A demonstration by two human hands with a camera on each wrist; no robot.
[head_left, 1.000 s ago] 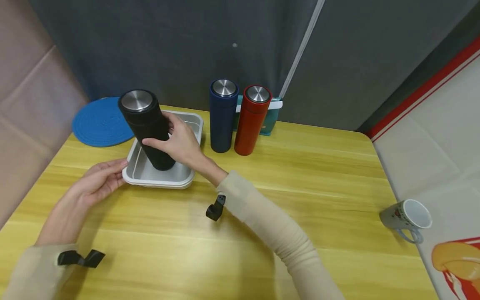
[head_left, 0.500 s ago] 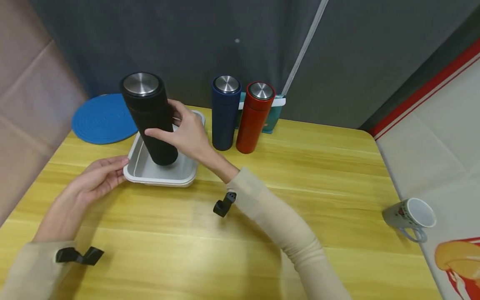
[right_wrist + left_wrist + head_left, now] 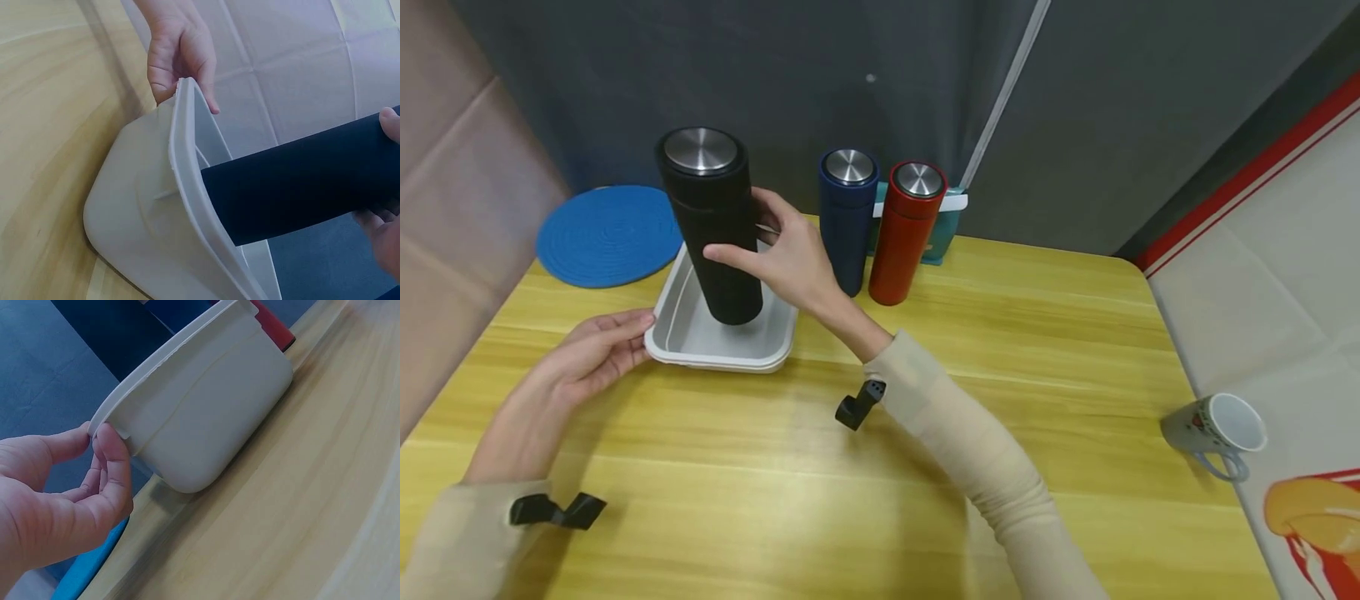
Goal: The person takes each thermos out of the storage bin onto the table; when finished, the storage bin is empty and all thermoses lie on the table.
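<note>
I see the yellow wooden counter [image 3: 865,500] spread under everything. At its ten o'clock sits the white rectangular plastic tub [image 3: 772,348], and my right hand [image 3: 793,262] has its grip wrapped around the tall black cylindrical flask with a steel lid [image 3: 715,229], whose base hangs just above the tub's floor. My left hand [image 3: 583,362] rests at the tub's nine o'clock rim, fingertips [image 3: 112,450] pinching the lip. A round blue ribbed mat [image 3: 606,236] lies beyond at eleven o'clock. The navy steel-lidded flask [image 3: 847,221] and red steel-lidded flask [image 3: 906,233] stand upright, side by side, at twelve. A white ceramic mug [image 3: 1213,429] lies tipped at three o'clock.
</note>
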